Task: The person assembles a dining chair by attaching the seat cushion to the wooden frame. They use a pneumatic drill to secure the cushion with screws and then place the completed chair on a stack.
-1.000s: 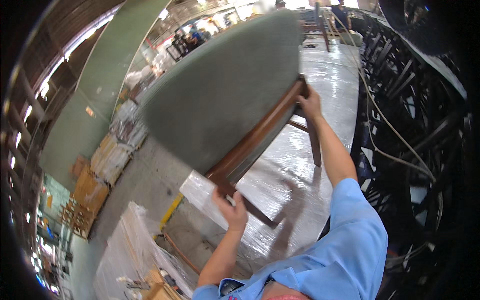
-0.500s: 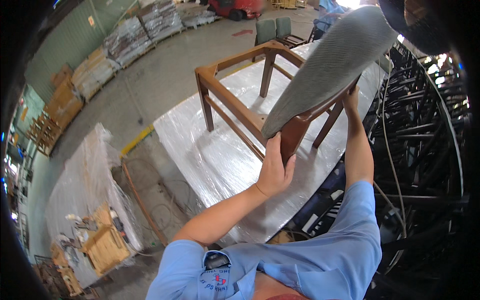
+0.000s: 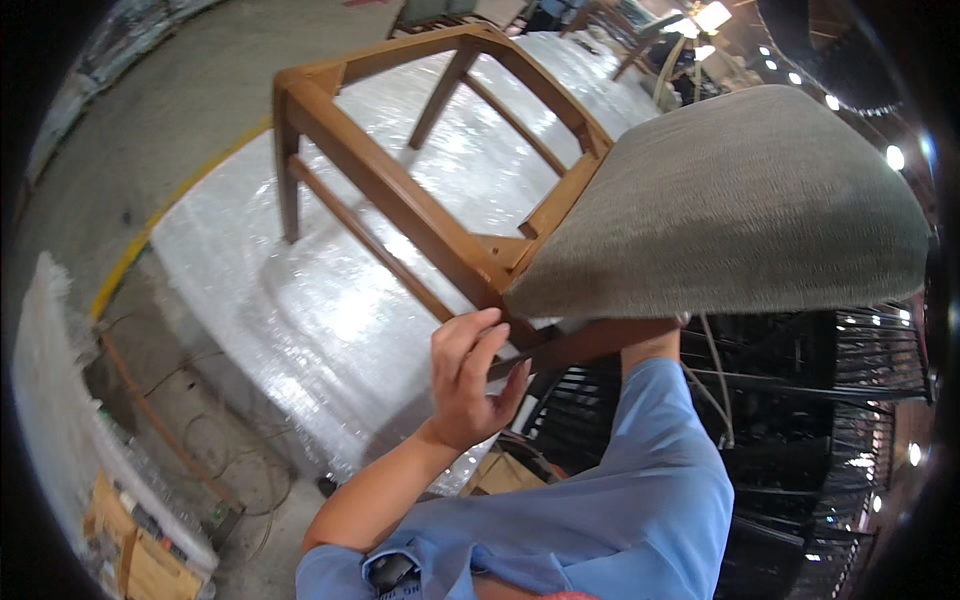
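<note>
A grey concrete floor (image 3: 165, 85) is crossed on the left by a painted yellow line (image 3: 150, 255), and right alongside, a broad work surface wrapped in shiny clear plastic film (image 3: 335, 325) is caught by bright glare. Up on that film, here it is: a brown wooden chair with an open seat frame (image 3: 395, 185), its backrest of ribbed grey-green fabric (image 3: 730, 205) angled out to the right. Now to the near rear corner, where the left hand (image 3: 468, 385) is held with fingers loosely curved and thumb well apart; its fingertips are placed right by the wood, though whether contact is made cannot be told. And the right hand (image 3: 655, 343)? Mostly hidden by the dark lower edge of the back, so its grip cannot be told. Over on the right, black slatted frames (image 3: 865, 400) are massed beyond the light-blue shirt (image 3: 600, 510).
</note>
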The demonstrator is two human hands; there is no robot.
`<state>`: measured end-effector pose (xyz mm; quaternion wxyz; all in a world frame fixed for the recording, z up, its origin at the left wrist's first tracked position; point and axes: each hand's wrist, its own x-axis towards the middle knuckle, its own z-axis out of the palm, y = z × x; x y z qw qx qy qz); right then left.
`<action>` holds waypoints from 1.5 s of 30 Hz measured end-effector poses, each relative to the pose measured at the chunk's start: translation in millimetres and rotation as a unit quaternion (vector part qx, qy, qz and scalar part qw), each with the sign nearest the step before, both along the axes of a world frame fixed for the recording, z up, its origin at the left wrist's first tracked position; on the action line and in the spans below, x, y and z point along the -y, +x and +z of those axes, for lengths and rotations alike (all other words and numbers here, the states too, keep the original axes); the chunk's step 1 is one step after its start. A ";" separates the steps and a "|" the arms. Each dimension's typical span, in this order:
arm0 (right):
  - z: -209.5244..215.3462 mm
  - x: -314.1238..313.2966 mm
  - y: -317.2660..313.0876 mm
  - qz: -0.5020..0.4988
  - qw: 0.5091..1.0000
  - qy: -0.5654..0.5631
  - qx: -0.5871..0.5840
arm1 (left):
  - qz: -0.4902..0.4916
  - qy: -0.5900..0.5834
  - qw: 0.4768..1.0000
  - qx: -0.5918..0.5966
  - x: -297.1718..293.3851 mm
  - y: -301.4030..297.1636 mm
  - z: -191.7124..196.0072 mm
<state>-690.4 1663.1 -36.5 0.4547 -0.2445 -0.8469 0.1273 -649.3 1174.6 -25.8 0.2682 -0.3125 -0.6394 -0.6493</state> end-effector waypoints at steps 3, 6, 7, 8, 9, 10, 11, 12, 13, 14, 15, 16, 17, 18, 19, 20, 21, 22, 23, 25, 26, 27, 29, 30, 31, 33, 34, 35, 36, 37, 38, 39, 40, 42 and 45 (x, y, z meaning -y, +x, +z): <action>-10.2 9.8 24.5 -0.022 0.999 -0.005 0.024 | -0.050 -0.006 0.999 -0.011 4.1 -34.4 12.0; -19.9 14.8 53.5 -0.054 0.997 -0.010 0.057 | -0.120 -0.038 0.992 -0.006 2.7 -57.3 15.9; -19.6 16.8 64.1 -0.065 0.996 -0.010 0.068 | -0.139 -0.057 0.989 0.003 7.2 -61.2 19.4; -16.0 17.9 71.2 -0.076 0.994 -0.009 0.077 | -0.140 -0.092 0.986 -0.001 12.3 -66.1 24.4; -21.8 19.6 75.4 -0.083 0.993 -0.011 0.083 | -0.152 -0.119 0.981 -0.001 15.3 -67.8 28.9; -20.9 19.1 81.2 -0.088 0.992 -0.012 0.091 | -0.162 -0.147 0.976 0.000 17.4 -69.1 32.8; -24.2 21.5 84.9 -0.094 0.991 -0.012 0.094 | -0.171 -0.175 0.970 -0.002 21.2 -70.5 34.3; -25.0 22.8 88.8 -0.098 0.990 -0.011 0.099 | -0.170 -0.183 0.968 -0.012 24.0 -73.2 35.4; -23.8 23.1 92.8 -0.105 0.989 -0.008 0.107 | -0.178 -0.180 0.967 -0.014 25.5 -75.2 33.3; -25.3 24.0 93.3 -0.107 0.988 -0.009 0.108 | -0.184 -0.181 0.966 -0.019 26.8 -77.8 32.5; -26.2 25.0 94.9 -0.109 0.988 -0.009 0.110 | -0.188 -0.182 0.965 -0.024 27.2 -79.3 30.8; -27.6 25.3 95.4 -0.112 0.987 -0.008 0.112 | -0.148 -0.112 0.982 -0.032 12.2 -73.9 13.9; -29.0 26.0 96.1 -0.114 0.987 -0.010 0.114 | -0.144 -0.090 0.985 -0.033 8.6 -73.2 9.3; -28.8 25.5 96.4 -0.115 0.987 -0.010 0.115 | -0.140 -0.067 0.987 -0.034 6.5 -72.2 6.3; -29.7 24.8 95.8 -0.116 0.986 -0.010 0.117 | -0.134 -0.045 0.989 -0.035 3.5 -70.9 3.4; -29.9 25.2 95.4 -0.117 0.986 -0.010 0.117 | -0.125 -0.006 0.992 -0.033 -1.0 -68.5 -0.5; -29.4 24.8 94.1 -0.118 0.986 -0.010 0.116 | -0.115 0.033 0.992 -0.032 -6.4 -66.3 -3.9; -28.2 24.2 93.0 -0.118 0.986 -0.008 0.118 | -0.111 0.053 0.992 -0.030 -8.3 -63.4 -6.6; -26.7 23.1 93.9 -0.118 0.986 -0.008 0.119 | -0.110 0.073 0.991 -0.028 -9.9 -60.6 -8.5; -26.4 20.4 91.3 -0.120 0.986 -0.007 0.119 | -0.119 0.077 0.990 -0.023 -6.2 -55.3 -10.7; -28.5 19.7 90.9 -0.118 0.986 -0.006 0.118 | -0.119 0.072 0.990 -0.024 -4.3 -50.2 -13.1; -29.0 19.0 91.9 -0.117 0.986 -0.007 0.119 | -0.121 0.064 0.990 -0.024 -1.6 -43.6 -16.1; -31.6 15.3 87.0 -0.112 0.986 -0.005 0.120 | -0.124 0.070 0.989 -0.035 2.1 -33.0 -22.4; -33.4 14.6 82.4 -0.109 0.987 -0.005 0.118 | -0.130 0.063 0.988 -0.050 5.8 -29.0 -26.3; -32.0 13.6 81.4 -0.109 0.987 -0.006 0.119 | -0.136 0.055 0.987 -0.065 10.2 -24.0 -28.3; -30.8 10.6 82.9 -0.110 0.987 -0.006 0.116 | -0.148 0.011 0.987 -0.057 20.6 -12.8 -29.1; -31.4 9.3 82.3 -0.112 0.987 -0.004 0.116 | -0.152 -0.011 0.987 -0.053 24.8 -7.0 -28.6; -31.4 8.4 83.2 -0.112 0.987 -0.006 0.115 | -0.155 -0.016 0.986 -0.053 26.4 -1.7 -29.1; -31.6 6.5 80.5 -0.112 0.987 -0.008 0.113 | -0.155 -0.020 0.986 -0.053 25.7 2.7 -29.9; -31.2 4.4 79.0 -0.113 0.987 -0.009 0.114 | -0.156 -0.025 0.986 -0.052 25.7 7.3 -30.4; -31.0 1.7 74.8 -0.111 0.987 -0.013 0.115 | -0.161 -0.042 0.985 -0.044 27.9 10.4 -30.2; -31.0 -0.4 71.6 -0.108 0.987 -0.014 0.117 | -0.165 -0.063 0.983 -0.037 27.8 18.0 -36.5; -30.4 -2.4 66.9 -0.105 0.987 -0.016 0.119 | -0.163 -0.088 0.982 -0.034 28.1 24.4 -49.0; -32.3 -11.2 56.6 -0.104 0.986 -0.020 0.131 | -0.154 -0.162 0.975 -0.002 36.1 35.5 -56.9; -28.9 -23.3 53.3 -0.108 0.979 -0.018 0.173 | -0.146 -0.194 0.969 0.046 51.6 56.7 -79.6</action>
